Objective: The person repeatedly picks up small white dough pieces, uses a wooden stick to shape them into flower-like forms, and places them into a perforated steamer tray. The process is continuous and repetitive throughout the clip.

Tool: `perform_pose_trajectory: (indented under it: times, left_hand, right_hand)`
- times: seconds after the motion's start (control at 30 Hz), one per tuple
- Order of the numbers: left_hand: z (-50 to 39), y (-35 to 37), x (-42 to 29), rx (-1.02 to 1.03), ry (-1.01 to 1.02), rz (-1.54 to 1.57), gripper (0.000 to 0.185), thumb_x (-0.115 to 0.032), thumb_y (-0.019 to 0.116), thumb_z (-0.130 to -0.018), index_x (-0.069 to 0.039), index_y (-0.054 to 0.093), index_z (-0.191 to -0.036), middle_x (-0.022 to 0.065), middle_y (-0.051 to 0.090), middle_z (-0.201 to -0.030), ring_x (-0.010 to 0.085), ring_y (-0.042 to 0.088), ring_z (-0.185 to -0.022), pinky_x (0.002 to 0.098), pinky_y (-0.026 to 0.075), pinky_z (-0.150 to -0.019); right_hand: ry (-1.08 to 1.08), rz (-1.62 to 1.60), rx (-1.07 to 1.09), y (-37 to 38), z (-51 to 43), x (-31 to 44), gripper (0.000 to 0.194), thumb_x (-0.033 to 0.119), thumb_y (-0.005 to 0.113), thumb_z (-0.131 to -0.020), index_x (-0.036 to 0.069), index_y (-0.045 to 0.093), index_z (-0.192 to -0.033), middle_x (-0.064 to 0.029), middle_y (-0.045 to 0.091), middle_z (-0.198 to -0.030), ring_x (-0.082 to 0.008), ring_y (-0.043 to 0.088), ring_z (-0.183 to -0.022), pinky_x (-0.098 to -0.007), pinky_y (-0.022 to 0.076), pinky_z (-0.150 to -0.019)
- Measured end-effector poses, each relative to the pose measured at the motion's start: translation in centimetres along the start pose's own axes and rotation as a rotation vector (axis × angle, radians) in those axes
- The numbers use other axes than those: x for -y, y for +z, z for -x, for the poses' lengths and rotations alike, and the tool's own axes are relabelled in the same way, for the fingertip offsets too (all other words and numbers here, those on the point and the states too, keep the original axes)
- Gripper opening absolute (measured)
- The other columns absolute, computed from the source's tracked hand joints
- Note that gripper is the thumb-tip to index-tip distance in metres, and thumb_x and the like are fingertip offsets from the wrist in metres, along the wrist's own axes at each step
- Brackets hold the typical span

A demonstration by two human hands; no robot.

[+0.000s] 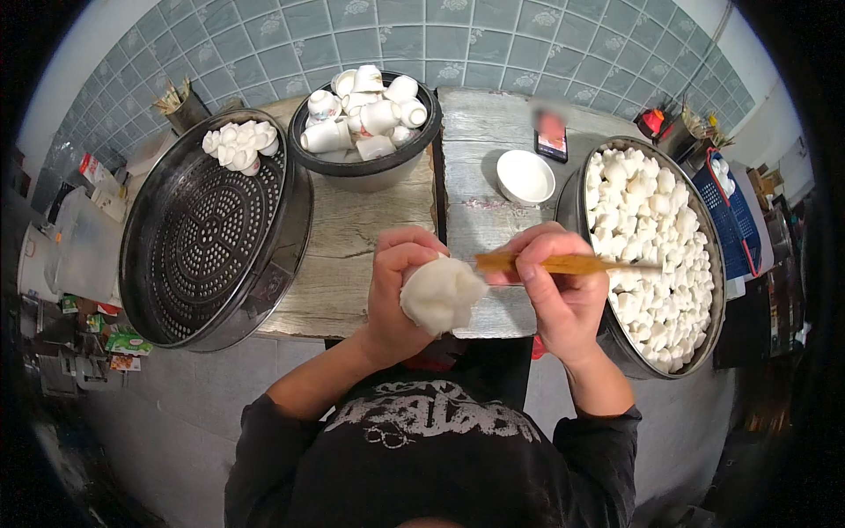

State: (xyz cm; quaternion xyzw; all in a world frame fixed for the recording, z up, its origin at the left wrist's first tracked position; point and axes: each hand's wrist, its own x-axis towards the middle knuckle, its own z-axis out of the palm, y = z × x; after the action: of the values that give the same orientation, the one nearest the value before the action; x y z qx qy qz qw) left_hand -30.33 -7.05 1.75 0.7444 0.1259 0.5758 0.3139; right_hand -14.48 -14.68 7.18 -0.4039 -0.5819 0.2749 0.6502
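Observation:
My left hand [398,290] grips a puffy white steamed cake [441,296] with a split top, just over the table's front edge. Whether a cup encloses its base is hidden by my fingers. In my right hand [558,284] is a flat wooden-handled tool [574,264], held level; its blurred brown end is close to the cake, and a thin pale part extends right over the full steamer. That round metal steamer [575,198] is packed with similar white cakes [650,257]. A white bowl [526,177] stands beyond my right hand.
A perforated steamer tray [198,231] at left carries a cluster of white cakes [241,145]. White cups [379,117] are heaped in a black-rimmed basin [429,142]. A phone [552,146] lies behind the bowl. A blue basket [733,211] stands far right.

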Motion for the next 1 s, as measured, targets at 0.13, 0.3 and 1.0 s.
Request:
perform_pose_trajectory:
  times: [0.13,0.3,1.0]
  left_hand:
    - [0.2,1.1,-1.6,0.263,0.221,0.107,0.057,-0.008,0.078,-0.068,-0.007,0.038,-0.107,0.0114,0.044,-0.104,0.0219,0.051,-0.09,0.0342,0.046,-0.078]
    - [0.2,0.5,0.1,0.069,-0.105,0.415,0.056,-0.003,0.076,-0.069,-0.01,0.037,-0.109,0.0117,0.044,-0.105,0.0218,0.053,-0.091,0.0366,0.046,-0.079]
    - [1.3,0.8,1.5,-0.008,-0.035,0.431,0.06,0.0,0.078,-0.067,-0.01,0.035,-0.109,0.0122,0.043,-0.108,0.0218,0.051,-0.095,0.0332,0.045,-0.08]
  right_hand:
    - [-0.1,0.138,0.127,-0.9,-0.6,-1.4,0.006,-0.003,0.054,-0.086,0.0,0.058,-0.089,-0.0124,0.062,-0.092,-0.0203,0.06,-0.084,-0.0295,0.0481,-0.073]
    - [0.089,-0.31,-0.187,-1.5,-0.7,-0.5,0.009,0.0,0.051,-0.09,-0.001,0.05,-0.099,-0.0137,0.055,-0.097,-0.0197,0.06,-0.087,-0.0341,0.0589,-0.074]
    - [0.278,-0.635,-0.138,1.4,0.9,-0.5,0.011,-0.002,0.045,-0.091,-0.002,0.045,-0.102,-0.016,0.054,-0.1,-0.0264,0.061,-0.092,-0.0393,0.059,-0.074]
